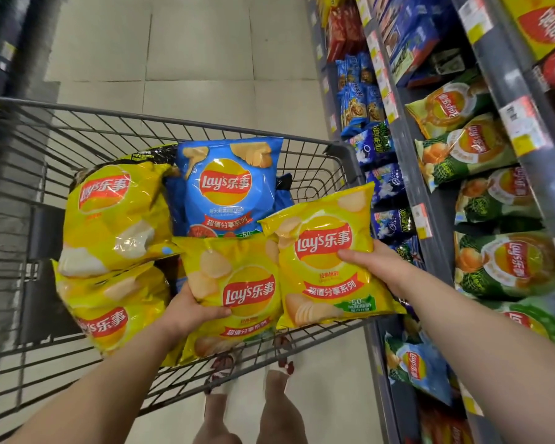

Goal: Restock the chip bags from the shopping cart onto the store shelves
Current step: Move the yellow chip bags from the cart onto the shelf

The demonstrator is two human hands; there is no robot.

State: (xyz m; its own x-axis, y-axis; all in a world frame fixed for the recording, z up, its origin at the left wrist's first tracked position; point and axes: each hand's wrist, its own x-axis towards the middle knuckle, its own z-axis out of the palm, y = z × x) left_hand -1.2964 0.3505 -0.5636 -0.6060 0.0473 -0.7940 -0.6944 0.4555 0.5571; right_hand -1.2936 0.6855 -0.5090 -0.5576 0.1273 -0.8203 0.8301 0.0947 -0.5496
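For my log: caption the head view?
Left hand grips the lower yellow bag, right hand the upper yellow bag, over the cart beside the shelves.

supermarket snack aisle. wire shopping cart [173, 121] under the two held yellow chip bags [321, 257]; tiered shelves [507, 75] just right of the grip of the right hand [372, 264], packed with green chip bags [471, 152], fronted by price tags [523, 126]; tiled floor [189, 43] beyond.

Soft, even light is falling throughout — glare is glinting off the chip bags [116, 219], and the shelves [500, 72] are blurring and bending toward the right.
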